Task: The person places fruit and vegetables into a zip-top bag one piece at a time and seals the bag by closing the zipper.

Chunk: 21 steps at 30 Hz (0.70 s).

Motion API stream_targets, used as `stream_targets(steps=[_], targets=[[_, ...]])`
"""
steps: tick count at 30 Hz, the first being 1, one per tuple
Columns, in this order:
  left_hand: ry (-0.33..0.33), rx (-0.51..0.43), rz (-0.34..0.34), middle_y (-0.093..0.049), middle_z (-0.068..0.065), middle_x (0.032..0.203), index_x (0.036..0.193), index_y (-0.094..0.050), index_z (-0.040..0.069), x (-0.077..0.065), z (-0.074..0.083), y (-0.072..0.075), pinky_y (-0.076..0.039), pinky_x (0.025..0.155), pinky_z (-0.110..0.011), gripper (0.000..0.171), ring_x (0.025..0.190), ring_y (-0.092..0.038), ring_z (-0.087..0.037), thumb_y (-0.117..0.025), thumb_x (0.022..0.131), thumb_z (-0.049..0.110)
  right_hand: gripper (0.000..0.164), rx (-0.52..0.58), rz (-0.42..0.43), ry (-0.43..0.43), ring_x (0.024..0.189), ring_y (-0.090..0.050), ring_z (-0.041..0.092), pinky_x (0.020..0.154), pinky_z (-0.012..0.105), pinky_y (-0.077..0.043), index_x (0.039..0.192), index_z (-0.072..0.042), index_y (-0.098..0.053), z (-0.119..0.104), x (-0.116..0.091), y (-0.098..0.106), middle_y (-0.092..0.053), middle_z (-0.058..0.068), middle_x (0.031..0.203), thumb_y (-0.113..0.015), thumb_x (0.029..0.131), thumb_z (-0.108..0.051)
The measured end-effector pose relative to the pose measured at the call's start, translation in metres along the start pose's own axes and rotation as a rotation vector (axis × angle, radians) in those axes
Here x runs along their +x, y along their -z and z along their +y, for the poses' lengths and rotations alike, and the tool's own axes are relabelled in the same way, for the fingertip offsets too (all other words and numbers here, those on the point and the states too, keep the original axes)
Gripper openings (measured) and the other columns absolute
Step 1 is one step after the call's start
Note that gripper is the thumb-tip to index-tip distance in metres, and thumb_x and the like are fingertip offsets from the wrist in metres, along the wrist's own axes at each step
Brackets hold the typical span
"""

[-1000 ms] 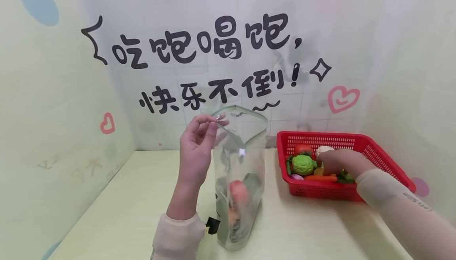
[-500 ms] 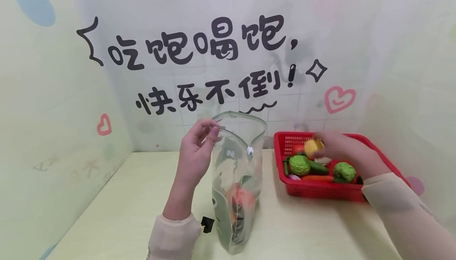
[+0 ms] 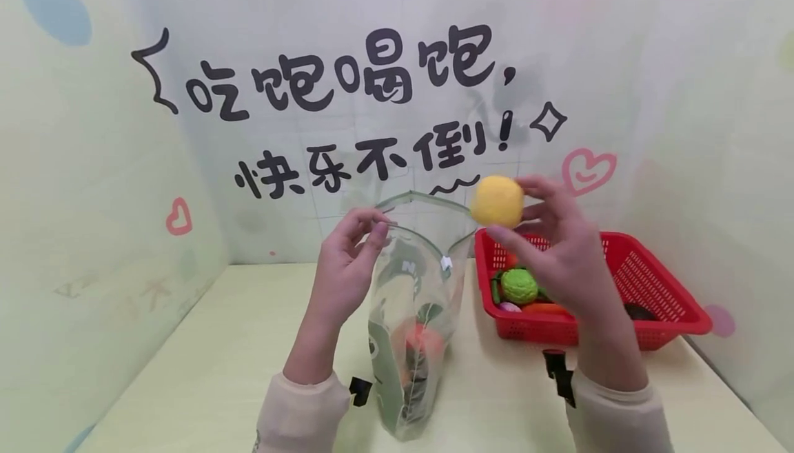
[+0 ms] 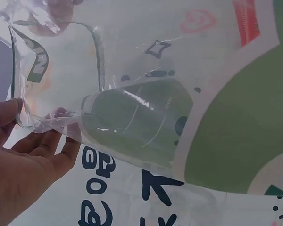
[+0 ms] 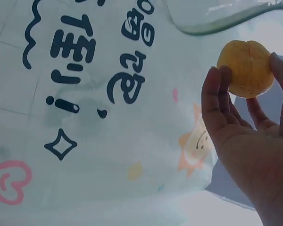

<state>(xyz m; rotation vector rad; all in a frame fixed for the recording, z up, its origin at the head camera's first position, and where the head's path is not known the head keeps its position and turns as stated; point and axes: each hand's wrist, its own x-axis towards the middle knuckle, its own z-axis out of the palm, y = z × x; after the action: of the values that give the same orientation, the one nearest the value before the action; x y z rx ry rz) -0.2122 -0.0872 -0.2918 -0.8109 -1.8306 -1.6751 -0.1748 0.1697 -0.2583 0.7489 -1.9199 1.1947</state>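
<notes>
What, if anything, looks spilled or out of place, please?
Nothing stands out: the transparent, green-printed plastic bag opens upward, held by the left hand; the right hand holds a round yellow fruit; the red plastic basket sits flat.

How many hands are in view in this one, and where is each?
2. The left hand pinches the rim of the clear bag; the right hand holds a yellow fruit up near the bag's mouth.

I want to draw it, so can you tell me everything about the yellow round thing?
The yellow round thing is plump and smooth-looking, with a shallow groove along one side. I can't tell its material. The right hand holds it up between thumb and fingers, by the open top of the clear bag; whether they touch isn't clear.
</notes>
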Motion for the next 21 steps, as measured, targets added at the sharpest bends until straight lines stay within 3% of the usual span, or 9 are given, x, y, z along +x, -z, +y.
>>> stream_targets(steps=[5,9,12,14,16,19,21], targets=[[-0.033,0.041,-0.036,-0.060,-0.013,0.100,0.105,-0.061,0.005,0.003,0.001,0.000,-0.053,0.089,-0.035,0.012,0.106,-0.059,-0.016,-0.057,0.097,0.014,0.060,-0.143,-0.051,0.104,0.091,-0.065,0.015,0.075,0.029,-0.058,0.134,-0.001,-0.048,0.007,-0.002,-0.025,-0.056,0.009,0.125,-0.076,0.082,-0.008],[-0.035,0.042,-0.027,-0.058,-0.012,0.101,0.105,-0.060,0.005,0.003,0.002,-0.001,-0.052,0.091,-0.036,0.011,0.109,-0.057,-0.014,-0.056,0.098,0.012,0.053,-0.291,-0.222,0.086,0.113,-0.055,0.019,0.082,0.039,-0.057,0.139,-0.010,-0.050,0.022,-0.007,-0.031,-0.049,0.007,0.138,-0.065,0.092,-0.028],[-0.021,0.018,0.004,-0.059,-0.016,0.106,0.105,-0.058,-0.001,0.002,0.006,-0.003,-0.050,0.093,-0.038,0.011,0.113,-0.056,-0.017,-0.053,0.098,0.006,0.041,-0.297,-0.348,0.086,0.105,-0.056,0.015,0.078,0.035,-0.057,0.131,-0.015,-0.059,0.030,-0.010,-0.028,-0.056,0.001,0.128,-0.063,0.093,-0.030],[-0.022,-0.002,0.026,-0.060,-0.017,0.117,0.104,-0.056,-0.005,0.002,0.010,-0.004,-0.050,0.093,-0.042,0.010,0.114,-0.056,-0.022,-0.052,0.098,0.003,0.031,-0.266,-0.375,0.105,0.088,-0.057,0.009,0.069,0.029,-0.057,0.120,-0.016,-0.065,0.034,-0.010,-0.026,-0.060,-0.004,0.113,-0.067,0.091,-0.026],[-0.032,-0.028,0.043,-0.057,-0.020,0.126,0.103,-0.053,-0.010,0.003,0.013,-0.003,-0.049,0.093,-0.047,0.012,0.114,-0.056,-0.028,-0.051,0.098,0.001,0.022,-0.247,-0.342,0.120,0.078,-0.055,0.005,0.064,0.025,-0.056,0.110,-0.016,-0.068,0.039,-0.008,-0.024,-0.060,-0.007,0.102,-0.070,0.089,-0.019],[-0.049,-0.049,0.082,-0.055,-0.020,0.133,0.102,-0.052,-0.011,0.003,0.010,0.001,-0.049,0.091,-0.050,0.013,0.109,-0.058,-0.032,-0.051,0.098,0.001,0.016,-0.223,-0.214,0.115,0.080,-0.057,0.004,0.067,0.024,-0.057,0.102,-0.012,-0.070,0.046,-0.003,-0.025,-0.063,-0.007,0.096,-0.072,0.086,-0.011],[-0.045,-0.055,0.125,-0.058,-0.021,0.127,0.103,-0.053,-0.010,0.003,0.003,0.005,-0.050,0.092,-0.046,0.013,0.104,-0.061,-0.030,-0.053,0.098,0.003,0.016,-0.180,-0.132,0.119,0.083,-0.059,0.005,0.071,0.022,-0.057,0.101,-0.010,-0.071,0.051,-0.001,-0.027,-0.065,-0.005,0.096,-0.072,0.085,-0.007]])
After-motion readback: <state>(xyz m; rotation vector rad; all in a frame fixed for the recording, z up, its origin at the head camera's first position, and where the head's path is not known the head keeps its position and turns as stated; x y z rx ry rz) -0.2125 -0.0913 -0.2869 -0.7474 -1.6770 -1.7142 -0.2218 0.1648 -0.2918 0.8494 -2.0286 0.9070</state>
